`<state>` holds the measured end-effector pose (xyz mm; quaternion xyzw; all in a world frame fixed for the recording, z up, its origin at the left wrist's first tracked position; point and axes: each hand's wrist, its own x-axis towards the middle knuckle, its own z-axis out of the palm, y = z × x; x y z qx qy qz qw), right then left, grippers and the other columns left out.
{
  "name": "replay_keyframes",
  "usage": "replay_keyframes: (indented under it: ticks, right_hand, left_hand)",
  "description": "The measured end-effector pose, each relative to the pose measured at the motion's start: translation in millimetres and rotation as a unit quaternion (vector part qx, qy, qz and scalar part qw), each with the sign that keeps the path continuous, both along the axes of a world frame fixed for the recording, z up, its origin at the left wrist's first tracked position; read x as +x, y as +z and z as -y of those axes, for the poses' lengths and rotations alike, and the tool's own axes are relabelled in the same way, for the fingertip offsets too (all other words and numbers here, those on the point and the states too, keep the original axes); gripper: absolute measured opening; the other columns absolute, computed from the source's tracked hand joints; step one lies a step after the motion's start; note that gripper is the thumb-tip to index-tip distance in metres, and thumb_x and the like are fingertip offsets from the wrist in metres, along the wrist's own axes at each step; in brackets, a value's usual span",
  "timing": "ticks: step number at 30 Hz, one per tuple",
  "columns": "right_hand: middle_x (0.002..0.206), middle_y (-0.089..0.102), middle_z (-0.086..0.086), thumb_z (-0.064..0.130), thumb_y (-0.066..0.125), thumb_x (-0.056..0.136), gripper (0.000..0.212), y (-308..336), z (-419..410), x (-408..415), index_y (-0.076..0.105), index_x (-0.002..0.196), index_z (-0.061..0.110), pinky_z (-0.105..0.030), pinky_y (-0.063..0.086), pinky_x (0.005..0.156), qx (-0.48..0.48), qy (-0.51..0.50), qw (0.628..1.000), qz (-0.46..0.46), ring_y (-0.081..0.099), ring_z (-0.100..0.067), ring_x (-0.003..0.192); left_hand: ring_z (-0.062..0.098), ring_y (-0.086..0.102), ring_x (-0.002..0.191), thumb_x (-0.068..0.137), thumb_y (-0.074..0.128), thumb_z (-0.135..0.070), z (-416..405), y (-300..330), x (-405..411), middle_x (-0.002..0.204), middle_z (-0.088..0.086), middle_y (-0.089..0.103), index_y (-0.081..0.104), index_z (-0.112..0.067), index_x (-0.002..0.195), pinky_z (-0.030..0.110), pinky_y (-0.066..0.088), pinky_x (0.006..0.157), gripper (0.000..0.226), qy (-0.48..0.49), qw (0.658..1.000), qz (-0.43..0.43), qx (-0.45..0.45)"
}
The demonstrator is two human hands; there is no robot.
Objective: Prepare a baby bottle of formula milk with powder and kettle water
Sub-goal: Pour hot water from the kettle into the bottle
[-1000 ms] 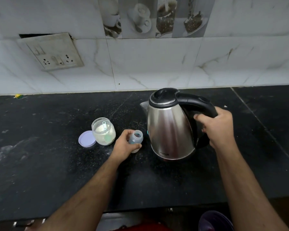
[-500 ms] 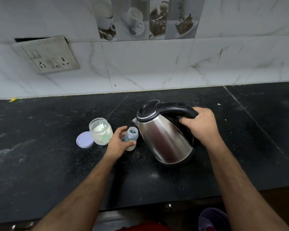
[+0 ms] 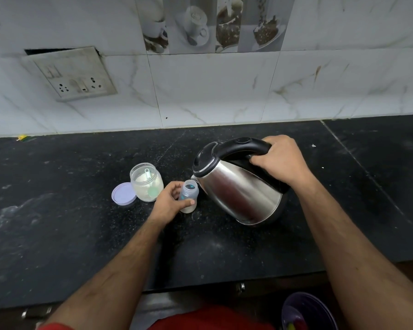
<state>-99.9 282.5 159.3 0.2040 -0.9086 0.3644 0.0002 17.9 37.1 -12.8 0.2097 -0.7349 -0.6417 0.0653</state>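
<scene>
Bottle is what you have in your left hand: it stands upright and uncapped on the black countertop, with your fingers and thumb curled round its lower half, so only the neck and the pale bottom edge show. Something pale sits in its base; how much you cannot tell.

Your right hand is wrapped tight round the black handle of the steel kettle, which sits just right of the bottle. You have the kettle tipped toward the bottle, with its lid closed and its spout right above the bottle's open mouth. Whether the spout touches the rim is hard to say, and no stream of water is visible. The kettle's base is lifted on the side away from the bottle.

Just left of the bottle stands the open powder jar, close by your knuckles, with white powder and a small scoop inside. Its lilac lid lies flat against the jar's far side from the bottle.

Up on the marble-tiled wall behind and left of the bottle hangs a socket plate.
</scene>
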Motion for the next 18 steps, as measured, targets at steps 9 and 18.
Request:
replay_keyframes:
  ticks: [9, 18]
  right_hand:
    - [0.064, 0.067, -0.001, 0.022, 0.076, 0.069, 0.009, 4.0, 3.4, -4.8, 0.07, 0.073, 0.017, -0.038, 0.053, 0.063, 0.033, 0.019, 0.999, -0.026, 0.065, -0.021, 0.065]
    - [0.062, 0.064, 0.001, 0.024, 0.076, 0.07, 0.012, 11.3, 10.3, -7.5, 0.066, 0.07, 0.017, -0.032, 0.046, 0.059, 0.061, 0.032, 0.997, -0.028, 0.061, -0.021, 0.063]
  left_hand:
    - [0.018, 0.067, 0.107, 0.072, 0.081, 0.007, 1.9, 0.7, -0.1, 0.115, 0.008, 0.071, 0.057, -0.007, 0.117, 0.023, 0.054, 0.089, 0.053, -0.009, 1.0, 0.001, 0.011]
    - [0.014, 0.067, 0.106, 0.072, 0.082, 0.005, 4.0, 1.8, -2.2, 0.112, 0.001, 0.071, 0.058, -0.015, 0.112, 0.027, 0.053, 0.092, 0.051, -0.017, 1.0, 0.003, 0.014]
